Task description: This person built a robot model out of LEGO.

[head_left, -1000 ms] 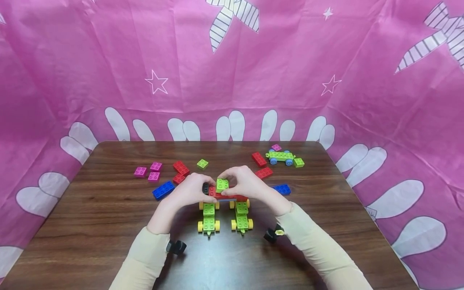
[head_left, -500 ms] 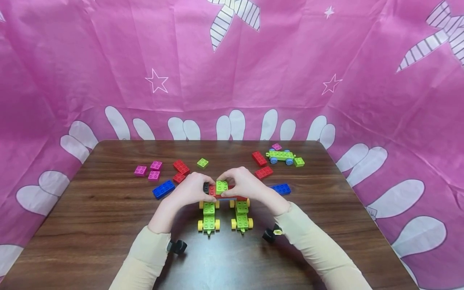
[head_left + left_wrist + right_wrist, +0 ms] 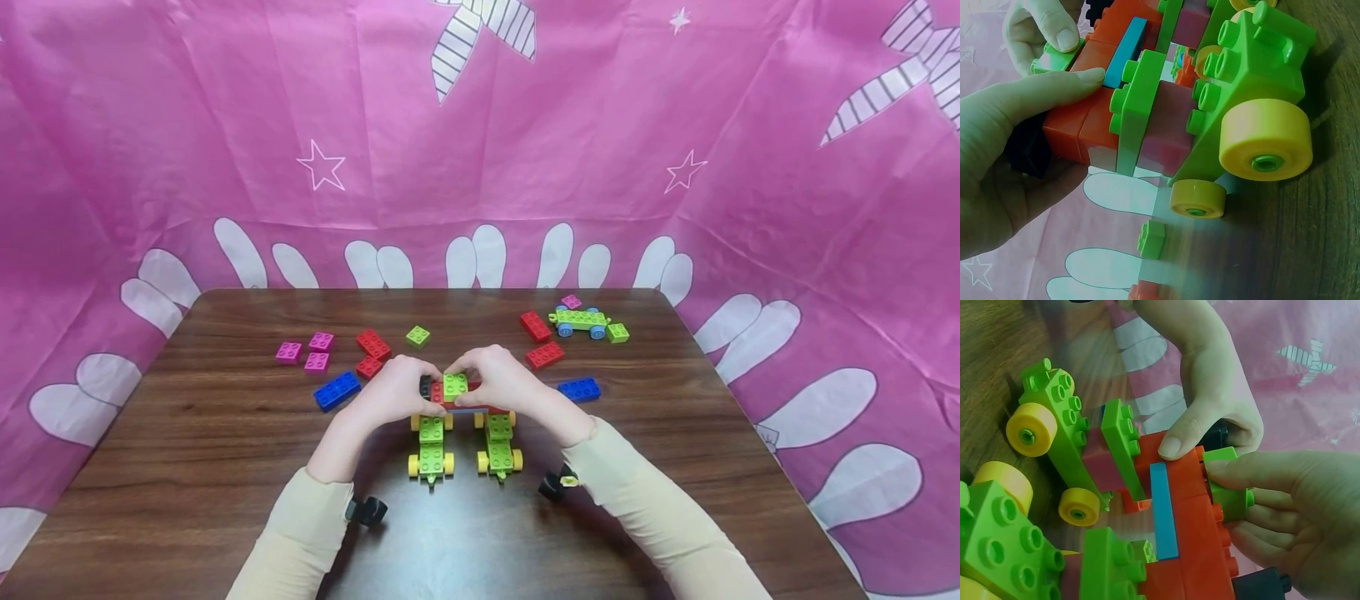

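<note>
Green brick (image 3: 454,387), pinched in right hand (image 3: 498,381)

The person wears long sleeves of a plain pale cream cloth; the left sleeve (image 3: 296,525) and the right sleeve (image 3: 660,508) look alike, fairly close-fitting and softly creased along the forearm, each with a simple edge short of the wrist. At the inner side of the left cuff sits a small black device (image 3: 369,511), chunky and round-edged. Its black counterpart (image 3: 553,487) at the right cuff is similar and has a small yellow patch (image 3: 570,480) beside it, too small to read. The left hand (image 3: 397,387) and right hand (image 3: 497,379) are bare, with slender fingers and short, rounded thumbnails (image 3: 1170,447).
</note>
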`<state>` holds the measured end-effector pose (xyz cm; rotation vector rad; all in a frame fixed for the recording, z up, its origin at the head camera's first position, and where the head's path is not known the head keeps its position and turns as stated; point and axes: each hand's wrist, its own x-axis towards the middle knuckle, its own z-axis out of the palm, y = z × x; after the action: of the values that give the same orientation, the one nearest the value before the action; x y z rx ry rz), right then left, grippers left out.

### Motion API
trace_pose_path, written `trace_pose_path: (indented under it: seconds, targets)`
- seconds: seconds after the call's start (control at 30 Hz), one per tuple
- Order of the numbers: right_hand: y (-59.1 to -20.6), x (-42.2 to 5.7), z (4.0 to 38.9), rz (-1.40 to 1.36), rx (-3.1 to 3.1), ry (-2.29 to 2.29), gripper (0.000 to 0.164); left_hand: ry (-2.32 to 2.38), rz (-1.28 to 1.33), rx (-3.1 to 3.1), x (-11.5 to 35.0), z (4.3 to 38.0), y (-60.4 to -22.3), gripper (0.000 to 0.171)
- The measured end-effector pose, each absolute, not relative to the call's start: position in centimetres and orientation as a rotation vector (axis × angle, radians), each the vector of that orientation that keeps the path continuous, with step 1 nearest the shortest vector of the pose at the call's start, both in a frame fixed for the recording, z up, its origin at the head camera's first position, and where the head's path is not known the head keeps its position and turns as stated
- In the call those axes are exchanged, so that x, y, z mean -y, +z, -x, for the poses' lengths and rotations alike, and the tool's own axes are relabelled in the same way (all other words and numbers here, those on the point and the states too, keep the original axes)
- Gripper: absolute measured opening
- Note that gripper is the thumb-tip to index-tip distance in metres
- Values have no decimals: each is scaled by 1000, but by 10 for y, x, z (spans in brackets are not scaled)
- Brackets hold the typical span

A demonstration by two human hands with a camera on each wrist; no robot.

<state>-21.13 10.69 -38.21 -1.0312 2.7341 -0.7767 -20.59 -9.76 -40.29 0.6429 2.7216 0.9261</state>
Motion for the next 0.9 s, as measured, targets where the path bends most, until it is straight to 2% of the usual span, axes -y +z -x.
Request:
trace_pose_path:
  seconds: [0.9]
  targets:
    - [-370,-99,211,920,-2709,-733,36,931,-619,-2718,97,206,-404,46]
